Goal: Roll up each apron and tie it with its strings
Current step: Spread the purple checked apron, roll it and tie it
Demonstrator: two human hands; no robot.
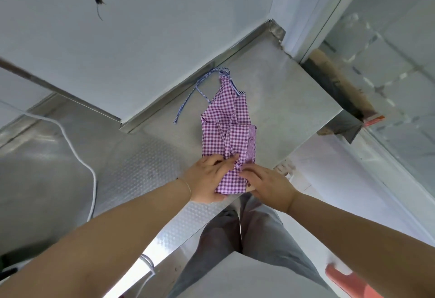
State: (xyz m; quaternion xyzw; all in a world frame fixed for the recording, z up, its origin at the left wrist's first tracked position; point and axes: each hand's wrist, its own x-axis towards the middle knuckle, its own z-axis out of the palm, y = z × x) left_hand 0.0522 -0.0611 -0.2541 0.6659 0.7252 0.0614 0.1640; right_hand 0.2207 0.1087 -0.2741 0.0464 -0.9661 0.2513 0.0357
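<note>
The purple gingham apron (227,130) lies folded into a narrow strip on the steel counter (282,100), running away from me toward the wall. Its near end sits at the counter's front edge, under my hands. The bib end points away, and the blue-and-white striped strings (188,100) trail loose off its far left side onto the bare steel, one loop reaching toward the raised back lip of the counter.

My left hand (207,180) grips the near left corner of the apron: fingers lie over the cloth, thumb side tucked at the edge, with the fabric bunched under them. My right hand (266,187) presses on the near right part, fingers curled down onto the cloth and touching the left hand's fingertips at the centre fold. Whether the right thumb is beneath the fabric I cannot tell.

A thin bracelet (188,186) sits on my left wrist. A white cable (77,156) curves across the textured steel surface to the left, well apart from the apron. My grey trousers (259,239) show below the counter edge.
</note>
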